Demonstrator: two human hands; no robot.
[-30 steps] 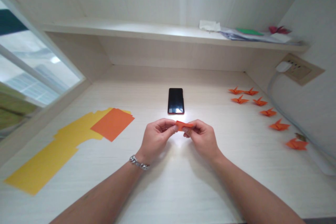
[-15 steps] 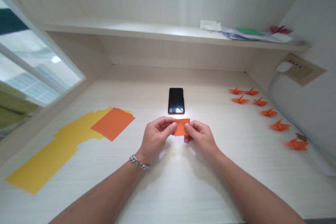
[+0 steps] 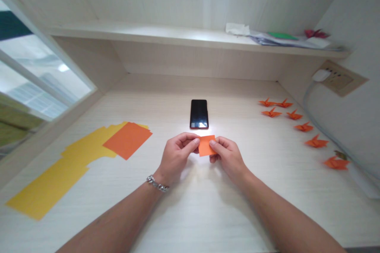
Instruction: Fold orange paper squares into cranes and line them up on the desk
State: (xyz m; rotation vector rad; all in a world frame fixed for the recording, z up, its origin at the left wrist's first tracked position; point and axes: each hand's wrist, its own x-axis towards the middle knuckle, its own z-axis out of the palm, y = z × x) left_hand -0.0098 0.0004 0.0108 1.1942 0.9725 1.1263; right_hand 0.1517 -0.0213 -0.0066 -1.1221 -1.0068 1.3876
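A small folded orange paper (image 3: pixel 206 146) is held just above the desk, in the middle of the view. My left hand (image 3: pixel 177 154) pinches its left edge between thumb and fingers. My right hand (image 3: pixel 227 156) pinches its right edge the same way. The paper faces me as a flat square. A silver bracelet (image 3: pixel 157 184) sits on my left wrist. A black phone (image 3: pixel 198 114) lies flat on the desk just beyond the paper.
An orange sheet (image 3: pixel 127 139) lies on yellow sheets (image 3: pixel 56 178) at the left. Several orange folded cranes (image 3: pixel 297 120) line the right side. A cable (image 3: pixel 314 122) runs from a wall socket (image 3: pixel 338 79). Papers (image 3: pixel 279 38) rest on the shelf above.
The orange paper was a narrow folded strip a second ago; now it shows as a flat square between my fingers. Both hands stayed in nearly the same place.
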